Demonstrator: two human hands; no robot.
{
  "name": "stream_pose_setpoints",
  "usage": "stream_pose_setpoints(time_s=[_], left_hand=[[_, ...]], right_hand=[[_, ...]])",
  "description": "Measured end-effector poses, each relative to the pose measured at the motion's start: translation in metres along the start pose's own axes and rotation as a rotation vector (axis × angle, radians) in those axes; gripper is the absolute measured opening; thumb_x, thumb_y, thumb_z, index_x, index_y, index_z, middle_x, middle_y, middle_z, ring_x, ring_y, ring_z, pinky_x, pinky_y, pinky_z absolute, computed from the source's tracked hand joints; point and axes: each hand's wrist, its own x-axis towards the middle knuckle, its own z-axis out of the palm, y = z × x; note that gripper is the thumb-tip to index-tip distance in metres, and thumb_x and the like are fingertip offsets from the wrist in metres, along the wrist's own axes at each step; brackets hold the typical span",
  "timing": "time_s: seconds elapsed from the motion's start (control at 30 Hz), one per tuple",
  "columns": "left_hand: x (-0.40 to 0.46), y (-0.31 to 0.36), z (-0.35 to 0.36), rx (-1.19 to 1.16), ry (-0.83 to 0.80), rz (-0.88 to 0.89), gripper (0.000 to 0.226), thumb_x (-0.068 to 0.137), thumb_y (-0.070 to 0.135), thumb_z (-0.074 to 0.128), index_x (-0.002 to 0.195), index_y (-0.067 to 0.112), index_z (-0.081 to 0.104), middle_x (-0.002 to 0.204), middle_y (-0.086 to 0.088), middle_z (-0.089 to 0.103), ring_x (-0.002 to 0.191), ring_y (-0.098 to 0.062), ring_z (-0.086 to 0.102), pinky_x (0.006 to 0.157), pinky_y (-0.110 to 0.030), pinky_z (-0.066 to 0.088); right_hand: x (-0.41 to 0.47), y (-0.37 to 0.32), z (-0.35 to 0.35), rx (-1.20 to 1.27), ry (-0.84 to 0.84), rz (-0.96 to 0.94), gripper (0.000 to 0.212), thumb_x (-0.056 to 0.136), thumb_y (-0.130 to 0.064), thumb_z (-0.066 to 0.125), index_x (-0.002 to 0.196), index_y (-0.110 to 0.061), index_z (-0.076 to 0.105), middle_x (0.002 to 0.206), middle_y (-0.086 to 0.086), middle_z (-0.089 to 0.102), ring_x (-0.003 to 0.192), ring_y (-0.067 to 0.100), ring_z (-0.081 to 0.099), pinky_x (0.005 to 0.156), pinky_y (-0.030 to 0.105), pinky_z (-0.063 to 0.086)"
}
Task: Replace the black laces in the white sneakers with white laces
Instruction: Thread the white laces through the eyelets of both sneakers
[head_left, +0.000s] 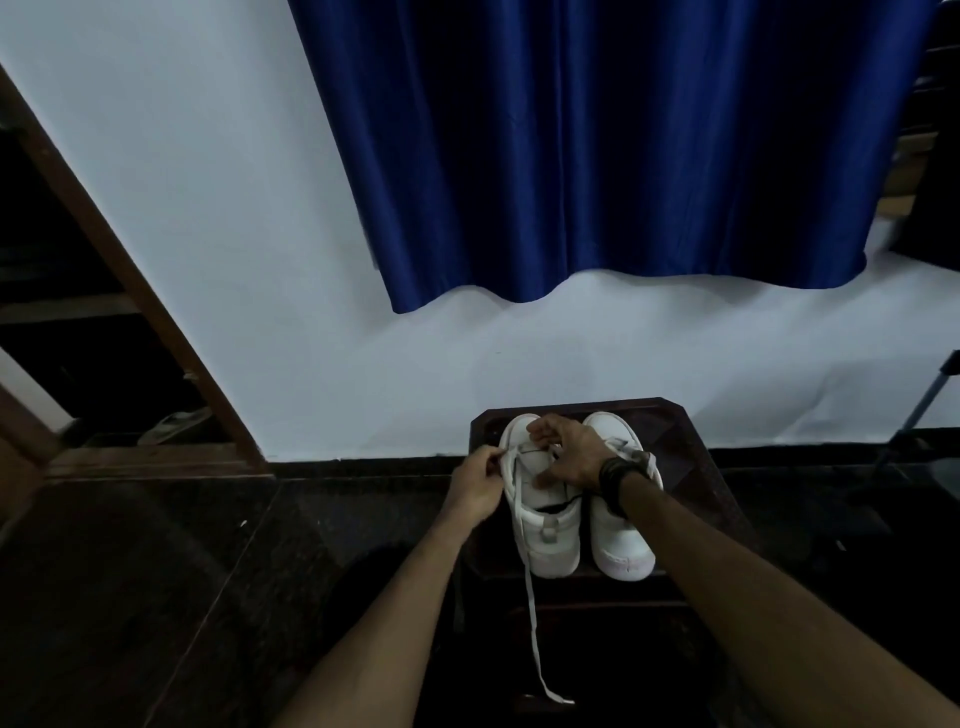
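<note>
The flat white fabric lace (531, 597) is threaded near the toe of the left-hand white leather sneaker (543, 525). One long end trails off that sneaker's heel and hangs down toward the dark polished floor (156, 597). It looks light, limp and a little slippery, so it is best taken close to its tip, where it can be steered into an eyelet. The sneaker itself looks stiff enough to stay put under a steadying hand.

The left hand (475, 486), just beside the sneaker's outer edge, pinches the lace between thumb and fingertips. The right hand (563, 452) lies over the sneaker's front with fingers curled at the eyelets; it seems to grip the lace there, though the contact is hidden.

A second white sneaker (621, 535) touches the first on its right; both stand on a dark wooden stool (685, 457). Behind the sneakers a blue curtain (597, 156) hangs on a white wall (208, 260).
</note>
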Motion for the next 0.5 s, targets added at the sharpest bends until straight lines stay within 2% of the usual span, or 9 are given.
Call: stream_pose_setpoints(time_s=[0.1,0.13,0.23,0.3,0.4,0.5], left_hand=[[0.000,-0.006,-0.001,0.017,0.170,-0.003,0.018,0.093,0.001,0.054,0.097,0.004,0.071,0.100,-0.012,0.073,0.086,-0.016,0.062,0.064,-0.012,0.038],[-0.002,-0.008,-0.005,0.010,0.227,-0.034,0.019,0.093,0.001,0.053,0.095,0.003,0.072,0.099,-0.013,0.073,0.087,-0.020,0.064,0.065,-0.015,0.039],[-0.006,-0.027,-0.023,0.015,0.386,-0.193,0.023,0.093,0.008,0.051,0.098,0.003,0.073,0.105,-0.018,0.072,0.102,-0.032,0.066,0.084,-0.031,0.048],[-0.011,-0.042,-0.039,0.053,0.454,-0.301,0.026,0.095,0.011,0.050,0.104,0.004,0.073,0.111,-0.022,0.070,0.109,-0.038,0.063,0.091,-0.037,0.048],[-0.022,-0.059,-0.053,0.101,0.491,-0.359,0.029,0.095,0.011,0.048,0.109,0.002,0.072,0.114,-0.024,0.068,0.113,-0.041,0.060,0.095,-0.039,0.047],[-0.026,-0.060,-0.052,0.141,0.447,-0.405,0.029,0.094,0.015,0.050,0.111,0.008,0.072,0.118,-0.022,0.067,0.116,-0.039,0.059,0.096,-0.039,0.046]], right_hand=[[0.000,0.001,0.000,-0.002,0.004,-0.013,0.081,0.051,-0.005,0.095,0.123,-0.011,0.058,0.117,0.004,0.065,0.108,0.016,0.062,0.094,0.027,0.052],[0.000,0.001,0.000,-0.001,0.004,-0.018,0.082,0.050,-0.006,0.095,0.123,-0.010,0.058,0.116,0.003,0.065,0.107,0.015,0.062,0.094,0.026,0.052],[-0.001,0.002,0.001,0.002,0.004,-0.022,0.084,0.050,-0.004,0.095,0.125,-0.010,0.057,0.116,0.003,0.064,0.107,0.015,0.062,0.093,0.024,0.051],[-0.002,0.002,0.001,-0.008,0.010,-0.019,0.083,0.050,-0.003,0.094,0.124,-0.012,0.057,0.117,0.003,0.065,0.108,0.015,0.062,0.095,0.027,0.052],[-0.003,0.000,0.003,-0.041,0.016,-0.018,0.078,0.052,-0.003,0.093,0.121,-0.014,0.059,0.117,0.001,0.065,0.108,0.014,0.062,0.095,0.025,0.051],[-0.004,-0.002,0.002,-0.071,0.022,-0.017,0.076,0.054,-0.005,0.092,0.122,-0.015,0.059,0.117,-0.001,0.064,0.109,0.014,0.062,0.093,0.023,0.051]])
